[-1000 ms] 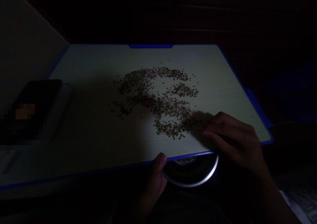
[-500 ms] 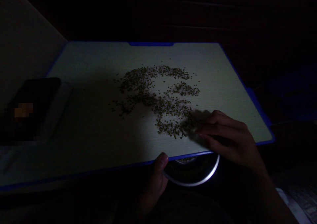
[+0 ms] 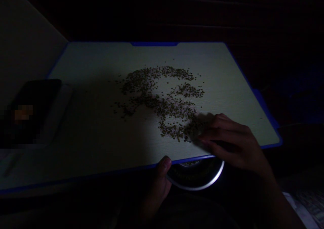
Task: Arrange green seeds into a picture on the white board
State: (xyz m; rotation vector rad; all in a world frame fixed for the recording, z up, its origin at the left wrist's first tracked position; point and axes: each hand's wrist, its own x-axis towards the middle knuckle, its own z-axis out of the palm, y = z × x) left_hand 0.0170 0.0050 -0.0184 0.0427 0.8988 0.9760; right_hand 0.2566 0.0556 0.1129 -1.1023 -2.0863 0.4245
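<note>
In the middle, board: pale top with blue edging, lying flat, its left part in shadow.
Dark block: on the board's left end, partly blurred by pixels.
Right hand: over the near right part of the board, fingertips pinched on a thin stick.
Bowl: shiny rim, partly hidden under the board's near edge, some grains visible inside.
Left hand: thumb over the near edge, just beside the bowl; fingers hidden, so its grip cannot be told.
Stick: very dim, running left from the right fingertips to the nearest seeds.
Seeds: small, dark, scattered in uneven bands across the board's middle.
</note>
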